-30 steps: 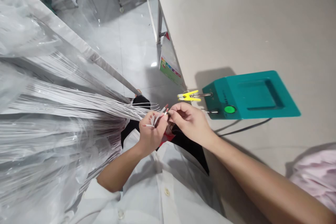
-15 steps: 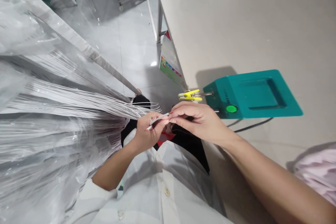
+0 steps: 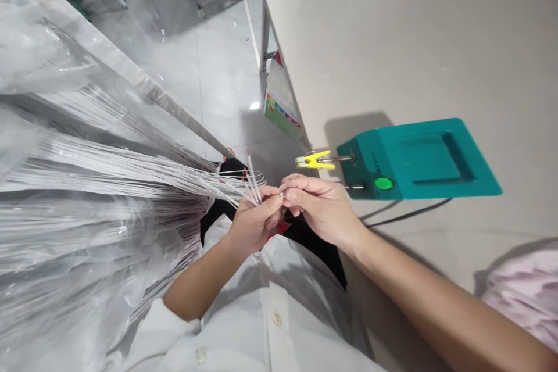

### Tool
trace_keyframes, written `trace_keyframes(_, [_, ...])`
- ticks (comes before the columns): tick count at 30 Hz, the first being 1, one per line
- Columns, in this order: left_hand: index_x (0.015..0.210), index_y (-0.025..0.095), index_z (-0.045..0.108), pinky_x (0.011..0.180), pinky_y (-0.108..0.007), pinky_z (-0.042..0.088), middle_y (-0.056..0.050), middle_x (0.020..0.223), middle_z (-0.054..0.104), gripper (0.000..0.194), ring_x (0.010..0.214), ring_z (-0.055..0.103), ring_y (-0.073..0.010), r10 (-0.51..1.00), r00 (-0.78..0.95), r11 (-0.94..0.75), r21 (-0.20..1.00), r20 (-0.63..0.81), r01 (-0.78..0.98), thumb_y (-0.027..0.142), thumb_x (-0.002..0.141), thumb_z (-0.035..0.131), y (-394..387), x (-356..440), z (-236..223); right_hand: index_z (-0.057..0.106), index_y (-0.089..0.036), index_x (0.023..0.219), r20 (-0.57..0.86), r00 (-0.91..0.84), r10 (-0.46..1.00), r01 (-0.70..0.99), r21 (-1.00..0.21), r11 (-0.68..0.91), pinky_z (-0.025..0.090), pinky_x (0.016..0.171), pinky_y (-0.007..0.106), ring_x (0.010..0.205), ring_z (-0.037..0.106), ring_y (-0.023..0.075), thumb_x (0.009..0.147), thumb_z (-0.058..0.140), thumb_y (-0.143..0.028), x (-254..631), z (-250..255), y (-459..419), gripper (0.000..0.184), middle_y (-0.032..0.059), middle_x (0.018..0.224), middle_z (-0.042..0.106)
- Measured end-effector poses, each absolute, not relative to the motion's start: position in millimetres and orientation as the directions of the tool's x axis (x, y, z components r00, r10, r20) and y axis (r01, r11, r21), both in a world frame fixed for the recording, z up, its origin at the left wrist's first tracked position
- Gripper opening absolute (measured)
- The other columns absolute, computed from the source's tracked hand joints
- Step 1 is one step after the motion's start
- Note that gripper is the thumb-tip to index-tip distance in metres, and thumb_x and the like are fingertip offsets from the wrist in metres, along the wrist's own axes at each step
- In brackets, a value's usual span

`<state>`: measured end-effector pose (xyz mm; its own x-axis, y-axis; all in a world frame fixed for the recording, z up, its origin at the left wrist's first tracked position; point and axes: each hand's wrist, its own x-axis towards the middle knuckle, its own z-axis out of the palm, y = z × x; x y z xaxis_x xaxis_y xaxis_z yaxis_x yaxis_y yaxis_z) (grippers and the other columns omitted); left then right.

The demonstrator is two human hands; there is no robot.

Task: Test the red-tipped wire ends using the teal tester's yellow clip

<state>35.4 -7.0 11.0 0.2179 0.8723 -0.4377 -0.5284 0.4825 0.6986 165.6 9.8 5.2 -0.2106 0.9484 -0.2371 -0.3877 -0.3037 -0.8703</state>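
My left hand (image 3: 250, 226) is closed round a few thin white wires (image 3: 253, 177), whose reddish-brown ends stick up beyond the fingers. At its thumb tip, my right hand (image 3: 320, 203) pinches thumb and forefinger together, the two hands touching. A small pale wire end shows between these fingertips; the rest of it is hidden. Close behind the left hand, a long bundle of white wires (image 3: 174, 167) reaches in from the left. Right of the hands, a yellow clip (image 3: 314, 160) grips a metal post on a teal box (image 3: 392, 157) with a green button (image 3: 384, 183).
Plastic-wrapped wire bundles (image 3: 108, 226) hang on the left below a wrapped rail (image 3: 174, 113). The pale table (image 3: 392, 40) spans the right, with a black cable (image 3: 405, 213) and pink cloth (image 3: 523, 290) on it. A printed box (image 3: 283, 102) stands beside its edge.
My left hand has turned, so the wires in it now point up with their coloured ends showing. My right hand has shifted slightly down and left, still pinching at the left fingertips.
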Motion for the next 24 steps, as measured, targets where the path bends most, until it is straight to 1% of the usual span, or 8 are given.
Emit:
trace_keyframes(4, [0.072, 0.016, 0.065, 0.042, -0.019, 0.032, 0.006, 0.049, 0.05, 0.021, 0.035, 0.03, -0.0004, 0.87, 0.225, 0.487, 0.687, -0.439, -0.539, 0.034, 0.066, 0.075, -8.5, 38.2, 9.5, 0.072, -0.021, 0.069, -0.249, -0.202, 0.947, -0.372, -0.875, -0.31, 0.041, 0.043, 0.018, 0.049, 0.05, 0.0052, 0.065, 0.076, -0.033, 164.1, 8.1, 10.2, 0.013, -0.0007, 0.068, 0.06])
trace_keyframes(8, [0.069, 0.016, 0.065, 0.041, -0.019, 0.033, 0.004, 0.053, 0.055, 0.021, 0.036, 0.03, -0.0006, 0.898, 0.136, 0.428, 0.763, -0.418, -0.485, 0.035, 0.068, 0.072, -10.7, 39.6, 5.0, 0.071, -0.02, 0.07, -0.198, -0.066, 0.978, -0.242, -0.948, -0.208, 0.046, 0.047, 0.021, 0.051, 0.053, 0.007, 0.068, 0.073, -0.034, 162.7, 7.4, 8.4, 0.014, -0.0003, 0.067, 0.061])
trace_keyframes(11, [0.07, 0.016, 0.067, 0.043, -0.02, 0.035, 0.003, 0.053, 0.058, 0.019, 0.039, 0.036, -0.0029, 0.927, 0.065, 0.367, 0.858, -0.369, -0.359, 0.035, 0.07, 0.07, -10.1, 39.6, 8.4, 0.07, -0.02, 0.069, -0.078, 0.017, 0.997, -0.072, -0.994, -0.077, 0.051, 0.055, 0.025, 0.057, 0.057, 0.0105, 0.072, 0.07, -0.034, 163.2, 3.9, 7.3, 0.014, 0.0015, 0.069, 0.064])
trace_keyframes(14, [0.068, 0.015, 0.069, 0.051, -0.023, 0.043, 0.001, 0.052, 0.059, 0.017, 0.049, 0.05, -0.0089, 0.941, -0.019, 0.326, 0.924, -0.337, -0.198, 0.031, 0.069, 0.07, -8.8, 39.3, 15.0, 0.069, -0.02, 0.071, 0.097, 0.029, 0.995, 0.105, -0.99, 0.093, 0.051, 0.059, 0.027, 0.065, 0.06, 0.0133, 0.076, 0.066, -0.029, 164.3, 2.1, 7.7, 0.011, 0.0028, 0.07, 0.065])
trace_keyframes(16, [0.068, 0.015, 0.069, 0.057, -0.024, 0.045, 0.0, 0.056, 0.062, 0.015, 0.057, 0.056, -0.0122, 0.945, -0.064, 0.309, 0.941, -0.32, -0.136, 0.029, 0.069, 0.07, -9.1, 39.7, 16.5, 0.068, -0.02, 0.071, 0.207, 0.005, 0.978, 0.209, -0.957, 0.201, 0.05, 0.057, 0.026, 0.064, 0.06, 0.0128, 0.078, 0.063, -0.025, 164.8, 2.9, 8.5, 0.01, 0.0023, 0.068, 0.064])
trace_keyframes(19, [0.069, 0.015, 0.068, 0.06, -0.024, 0.046, -0.001, 0.06, 0.064, 0.015, 0.063, 0.059, -0.0136, 0.956, -0.083, 0.274, 0.957, -0.282, -0.096, 0.029, 0.072, 0.067, -10.9, 41.0, 12.6, 0.065, -0.02, 0.07, 0.358, -0.037, 0.933, 0.351, -0.87, 0.347, 0.049, 0.057, 0.025, 0.062, 0.058, 0.0118, 0.081, 0.058, -0.019, 165.4, 4.6, 8.6, 0.013, 0.002, 0.066, 0.062])
trace_keyframes(22, [0.068, 0.014, 0.066, 0.061, -0.023, 0.046, -0.002, 0.064, 0.065, 0.016, 0.063, 0.059, -0.0127, 0.96, -0.133, 0.238, 0.969, -0.245, -0.07, 0.029, 0.073, 0.065, -9.8, 40.9, 8.4, 0.063, -0.019, 0.074, 0.517, -0.101, 0.85, 0.512, -0.706, 0.49, 0.048, 0.058, 0.025, 0.066, 0.058, 0.0129, 0.079, 0.057, -0.015, 167.3, 3.6, 5.9, 0.009, 0.0041, 0.073, 0.062])
trace_keyframes(24, [0.068, 0.015, 0.064, 0.058, -0.022, 0.045, -0.001, 0.063, 0.065, 0.017, 0.057, 0.057, -0.0107, 0.949, -0.189, 0.243, 0.967, -0.254, -0.081, 0.03, 0.073, 0.065, -6.3, 39.0, 8.9, 0.062, -0.019, 0.078, 0.569, -0.165, 0.805, 0.559, -0.619, 0.552, 0.048, 0.058, 0.025, 0.068, 0.058, 0.0138, 0.077, 0.057, -0.014, 169.3, 2.4, 3.6, 0.007, 0.0055, 0.078, 0.062])
